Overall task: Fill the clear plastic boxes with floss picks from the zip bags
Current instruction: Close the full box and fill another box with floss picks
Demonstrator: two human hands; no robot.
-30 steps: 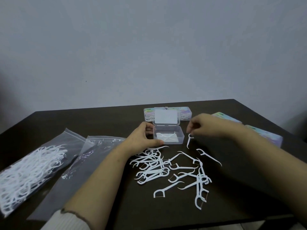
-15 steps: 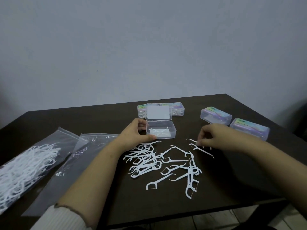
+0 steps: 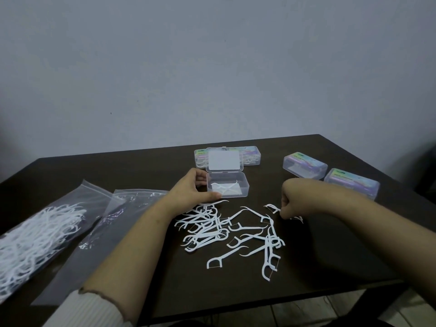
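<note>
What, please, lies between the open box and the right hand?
Only bare table separates the open box from the right hand, seen in the head view.

Dark brown table [image 3: 146, 168], full zip bag [image 3: 35, 241] and emptied zip bag [image 3: 101, 230] left, loose floss picks [image 3: 226, 234] centre, open clear box [image 3: 227, 188] and three closed boxes [image 3: 304, 165] far right.

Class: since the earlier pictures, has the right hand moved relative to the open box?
Yes. The right hand has drawn away from the open box, rightward and nearer the camera, onto loose picks.
</note>
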